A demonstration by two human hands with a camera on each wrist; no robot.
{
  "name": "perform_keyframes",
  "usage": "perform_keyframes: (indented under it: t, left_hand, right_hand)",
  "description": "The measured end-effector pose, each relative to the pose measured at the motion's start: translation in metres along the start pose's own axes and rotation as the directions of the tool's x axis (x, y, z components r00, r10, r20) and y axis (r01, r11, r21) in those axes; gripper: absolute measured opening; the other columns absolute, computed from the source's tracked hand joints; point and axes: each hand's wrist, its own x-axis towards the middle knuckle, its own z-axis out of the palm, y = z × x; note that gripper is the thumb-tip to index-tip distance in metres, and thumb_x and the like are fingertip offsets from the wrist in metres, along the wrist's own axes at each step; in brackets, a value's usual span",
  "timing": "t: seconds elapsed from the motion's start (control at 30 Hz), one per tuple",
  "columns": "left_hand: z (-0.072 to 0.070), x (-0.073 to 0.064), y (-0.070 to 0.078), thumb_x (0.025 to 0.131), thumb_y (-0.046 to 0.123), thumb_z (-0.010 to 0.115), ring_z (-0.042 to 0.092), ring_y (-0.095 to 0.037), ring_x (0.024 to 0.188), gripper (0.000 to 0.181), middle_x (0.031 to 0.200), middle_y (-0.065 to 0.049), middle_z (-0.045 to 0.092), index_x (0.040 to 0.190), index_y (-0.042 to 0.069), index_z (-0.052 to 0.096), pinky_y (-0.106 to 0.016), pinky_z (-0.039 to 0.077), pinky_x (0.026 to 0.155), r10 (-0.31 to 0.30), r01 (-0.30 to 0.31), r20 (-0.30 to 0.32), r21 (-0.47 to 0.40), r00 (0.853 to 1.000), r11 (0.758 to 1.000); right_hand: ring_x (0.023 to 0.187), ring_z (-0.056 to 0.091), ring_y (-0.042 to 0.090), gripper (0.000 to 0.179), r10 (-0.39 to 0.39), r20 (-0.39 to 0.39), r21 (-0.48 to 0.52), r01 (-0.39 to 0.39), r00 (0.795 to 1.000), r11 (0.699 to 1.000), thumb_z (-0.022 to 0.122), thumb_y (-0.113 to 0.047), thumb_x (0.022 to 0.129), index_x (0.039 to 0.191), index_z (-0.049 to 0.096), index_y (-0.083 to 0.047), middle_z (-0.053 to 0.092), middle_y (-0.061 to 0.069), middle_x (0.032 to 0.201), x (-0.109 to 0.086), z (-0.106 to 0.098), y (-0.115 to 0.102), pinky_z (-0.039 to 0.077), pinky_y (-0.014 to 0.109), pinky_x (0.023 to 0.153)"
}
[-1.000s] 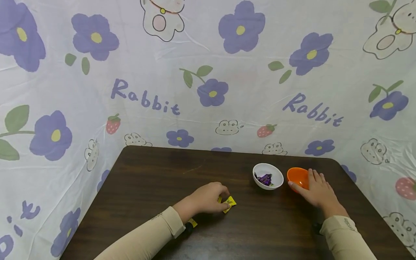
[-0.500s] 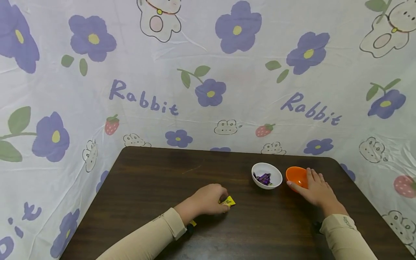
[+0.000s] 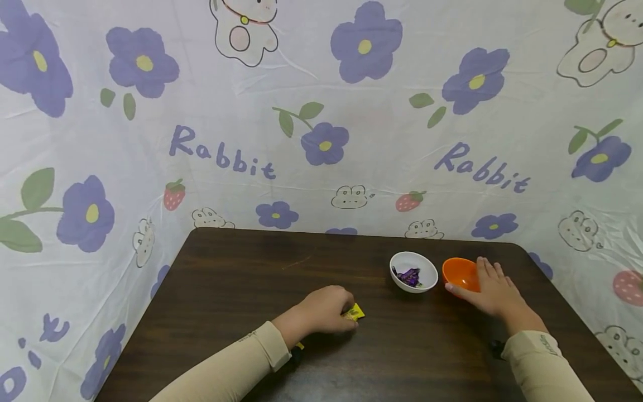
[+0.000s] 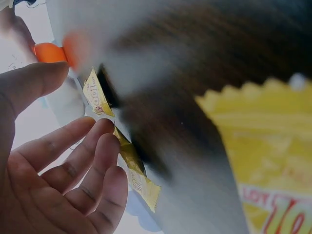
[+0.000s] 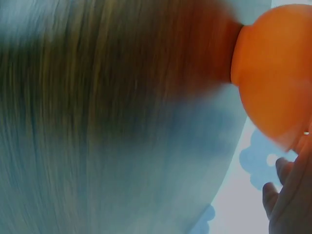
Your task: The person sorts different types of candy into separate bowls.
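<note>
A small, glossy yellow packet (image 3: 355, 312) with a printed wrapper is seen on the dark brown wood-grained table (image 3: 251, 273), at the fingertips of the left hand (image 3: 326, 310). In the left wrist view, that hand's thumb is held apart from its curved fingers; two such packets with serrated ends are shown there beside the fingertips, and a larger-looking one in the foreground bears red lettering. Whether either is touched cannot be told. The smooth orange bowl (image 3: 454, 272) is touched by the spread right hand (image 3: 497, 287); its rounded outer wall and narrower foot are revealed only in the right wrist view. Purple wrapped pieces (image 3: 409, 277) are held in the round white bowl (image 3: 427, 274), just beside it. Open tabletop is left between the left hand and the white bowl; the far edge is backed by white flower-printed cloth (image 3: 296, 50).
</note>
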Motion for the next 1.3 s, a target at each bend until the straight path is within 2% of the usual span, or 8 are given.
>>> perform_keyframes:
  t: [0.2, 0.43, 0.7, 0.93, 1.1, 1.3]
  left_hand:
    - [0.001, 0.002, 0.001, 0.091, 0.036, 0.082, 0.049, -0.005, 0.070, 0.028, 0.087, 0.006, 0.065, 0.105, 0.013, 0.076, -0.021, 0.040, 0.063, 0.007, -0.007, -0.010, 0.019, 1.000, 1.000]
    - [0.002, 0.003, 0.003, 0.090, 0.038, 0.083, 0.052, -0.005, 0.074, 0.033, 0.095, 0.004, 0.071, 0.110, 0.012, 0.077, -0.022, 0.044, 0.065, 0.010, -0.010, -0.005, 0.061, 1.000, 0.998]
    - [-0.001, 0.003, 0.008, 0.088, 0.033, 0.084, 0.051, -0.006, 0.075, 0.028, 0.096, 0.004, 0.069, 0.107, 0.014, 0.076, -0.023, 0.044, 0.065, -0.002, 0.000, 0.014, 0.103, 1.000, 0.995]
    - [-0.003, 0.003, 0.012, 0.088, 0.028, 0.085, 0.052, -0.006, 0.077, 0.030, 0.101, 0.002, 0.071, 0.112, 0.013, 0.076, -0.023, 0.044, 0.067, 0.008, -0.011, 0.026, 0.107, 1.000, 0.994]
    - [-0.003, 0.003, 0.012, 0.087, 0.025, 0.085, 0.053, -0.005, 0.078, 0.029, 0.101, 0.003, 0.072, 0.113, 0.014, 0.077, -0.023, 0.045, 0.067, 0.017, -0.019, 0.016, 0.100, 1.000, 0.995]
    - [0.004, 0.008, 0.008, 0.085, 0.024, 0.085, 0.055, -0.004, 0.079, 0.030, 0.103, 0.003, 0.073, 0.113, 0.015, 0.078, -0.024, 0.048, 0.068, 0.032, -0.031, -0.010, 0.108, 0.999, 0.994]
  right_hand:
    - [0.152, 0.014, 0.065, 0.124, -0.046, -0.014, -0.052, 0.045, 0.999, 0.998, 0.049, -0.081, 0.093, 0.163, 0.009, 0.014, 0.015, 0.042, 0.167, -0.002, -0.008, 0.011, 0.013, 0.079, 0.120]
    - [0.151, 0.021, 0.064, 0.119, -0.076, -0.001, -0.093, 0.075, 0.997, 0.993, 0.049, -0.080, 0.094, 0.164, 0.017, 0.011, 0.022, 0.039, 0.167, -0.005, -0.005, 0.020, 0.018, 0.078, 0.119]
    - [0.151, 0.022, 0.064, 0.121, -0.074, -0.002, -0.068, 0.074, 0.997, 0.995, 0.046, -0.082, 0.094, 0.166, 0.008, 0.008, 0.019, 0.040, 0.167, -0.001, 0.002, 0.022, 0.019, 0.078, 0.119]
    - [0.150, 0.022, 0.065, 0.118, -0.067, 0.003, -0.056, 0.067, 0.998, 0.996, 0.047, -0.079, 0.096, 0.165, 0.011, 0.011, 0.019, 0.040, 0.167, 0.000, 0.005, 0.022, 0.021, 0.079, 0.118]
    - [0.151, 0.021, 0.064, 0.120, -0.056, 0.009, -0.048, 0.056, 0.998, 0.997, 0.046, -0.081, 0.095, 0.166, 0.010, 0.009, 0.018, 0.039, 0.168, 0.002, 0.005, 0.020, 0.020, 0.079, 0.118]
    - [0.150, 0.021, 0.065, 0.119, -0.065, 0.007, -0.044, 0.065, 0.998, 0.997, 0.047, -0.080, 0.095, 0.165, 0.012, 0.010, 0.018, 0.040, 0.167, 0.004, 0.006, 0.017, 0.022, 0.078, 0.118]
